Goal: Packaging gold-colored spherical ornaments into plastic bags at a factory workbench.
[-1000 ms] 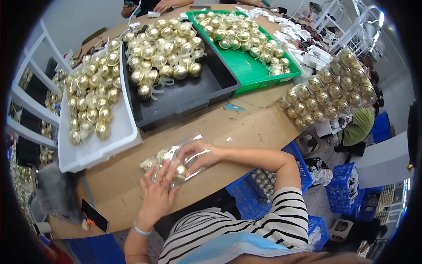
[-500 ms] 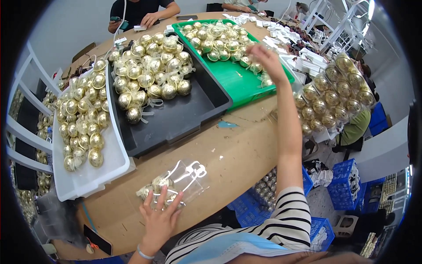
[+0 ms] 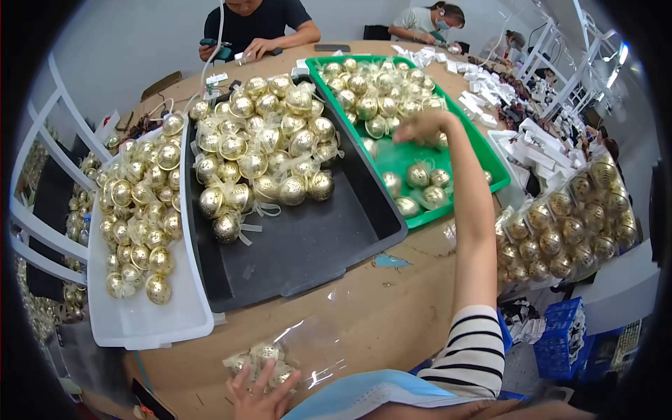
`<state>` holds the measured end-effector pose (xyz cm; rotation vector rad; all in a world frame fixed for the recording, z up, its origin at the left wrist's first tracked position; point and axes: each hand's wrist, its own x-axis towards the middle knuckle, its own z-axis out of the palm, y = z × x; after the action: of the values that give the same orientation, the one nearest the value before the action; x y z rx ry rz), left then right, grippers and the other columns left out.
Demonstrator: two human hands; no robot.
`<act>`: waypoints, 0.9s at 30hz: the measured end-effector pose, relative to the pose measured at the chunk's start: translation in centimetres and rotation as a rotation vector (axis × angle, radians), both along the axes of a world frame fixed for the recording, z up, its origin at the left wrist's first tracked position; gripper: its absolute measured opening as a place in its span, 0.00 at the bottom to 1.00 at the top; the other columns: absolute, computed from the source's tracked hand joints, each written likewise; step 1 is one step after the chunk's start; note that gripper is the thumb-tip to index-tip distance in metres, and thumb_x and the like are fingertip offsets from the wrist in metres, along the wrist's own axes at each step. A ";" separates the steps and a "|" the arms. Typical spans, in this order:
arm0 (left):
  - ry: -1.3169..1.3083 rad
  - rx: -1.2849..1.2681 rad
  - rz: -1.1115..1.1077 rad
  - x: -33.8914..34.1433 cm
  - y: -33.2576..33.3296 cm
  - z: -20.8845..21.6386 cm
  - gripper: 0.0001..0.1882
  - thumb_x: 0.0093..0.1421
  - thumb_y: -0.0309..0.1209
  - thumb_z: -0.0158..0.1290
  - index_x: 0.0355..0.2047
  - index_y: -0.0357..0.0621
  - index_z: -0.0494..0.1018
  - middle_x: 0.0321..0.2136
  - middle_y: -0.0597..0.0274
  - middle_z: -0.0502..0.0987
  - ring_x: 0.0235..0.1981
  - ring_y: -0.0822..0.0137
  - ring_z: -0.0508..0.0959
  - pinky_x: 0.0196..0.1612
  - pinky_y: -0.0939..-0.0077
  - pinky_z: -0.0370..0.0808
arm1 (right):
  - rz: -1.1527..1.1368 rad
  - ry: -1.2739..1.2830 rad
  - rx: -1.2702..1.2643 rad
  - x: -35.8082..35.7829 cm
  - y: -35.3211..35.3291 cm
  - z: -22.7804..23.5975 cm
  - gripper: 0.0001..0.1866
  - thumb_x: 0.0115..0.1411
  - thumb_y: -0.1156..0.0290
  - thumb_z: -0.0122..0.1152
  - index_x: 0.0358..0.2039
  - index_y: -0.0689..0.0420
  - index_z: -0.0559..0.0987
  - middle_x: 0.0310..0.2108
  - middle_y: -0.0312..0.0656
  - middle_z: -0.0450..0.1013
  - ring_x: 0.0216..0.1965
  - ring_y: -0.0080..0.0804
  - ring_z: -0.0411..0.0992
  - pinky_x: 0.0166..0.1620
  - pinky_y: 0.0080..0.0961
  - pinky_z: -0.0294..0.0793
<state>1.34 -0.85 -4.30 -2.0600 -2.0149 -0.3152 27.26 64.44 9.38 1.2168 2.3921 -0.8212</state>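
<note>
My left hand (image 3: pixel 260 393) lies with spread fingers on a clear plastic bag (image 3: pixel 315 350) at the table's near edge. Inside the bag's left end, beneath the fingertips, are a few gold perforated balls (image 3: pixel 268 352). My right arm reaches out over the green tray (image 3: pixel 397 160). Above that tray my right hand (image 3: pixel 425 127) is smeared by motion, so its grip cannot be made out. Gold balls with pale ribbons (image 3: pixel 366 107) crowd the tray's far end, and several more gold balls (image 3: pixel 418 175) lie loose in its near part.
Left of the green tray stand a black tray (image 3: pixel 301 245) and a white tray (image 3: pixel 154 325), both holding gold balls. At right is a clear pack of gold balls (image 3: pixel 560 238). White pieces (image 3: pixel 535 143) litter the table's right side. Co-workers (image 3: pixel 262 31) sit across.
The view has tilted up, so the trays sit lower in the picture. Several gold balls now lie in the green tray's near part, which was bare. My left hand stays on the bag.
</note>
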 end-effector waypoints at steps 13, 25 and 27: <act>-0.129 0.056 -0.057 1.3 4.1 2.6 0.19 0.58 0.40 0.61 0.50 0.58 0.80 0.50 0.59 0.81 0.60 0.59 0.72 0.64 0.56 0.63 | 0.240 -0.183 0.505 -4.2 2.4 -7.6 0.43 0.50 0.41 0.71 0.60 0.54 0.75 0.52 0.57 0.76 0.56 0.59 0.71 0.58 0.44 0.73; -0.331 -0.232 -0.076 1.1 2.5 5.0 0.33 0.57 0.35 0.63 0.63 0.76 0.70 0.68 0.64 0.62 0.65 0.46 0.57 0.60 0.37 0.56 | -0.395 0.886 1.090 2.7 -17.9 -3.4 0.28 0.55 0.66 0.72 0.55 0.59 0.75 0.45 0.47 0.74 0.40 0.37 0.76 0.43 0.32 0.77; -0.260 -0.231 -0.052 1.4 2.4 5.3 0.35 0.58 0.36 0.63 0.66 0.75 0.67 0.67 0.63 0.63 0.65 0.44 0.59 0.62 0.23 0.51 | -0.613 1.224 0.384 1.7 -24.9 -2.5 0.17 0.65 0.65 0.63 0.51 0.59 0.75 0.38 0.35 0.75 0.36 0.20 0.72 0.38 0.17 0.71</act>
<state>2.72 1.52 1.02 -2.3179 -2.2425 -0.3959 28.96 39.51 6.86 2.0741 3.2066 -1.7345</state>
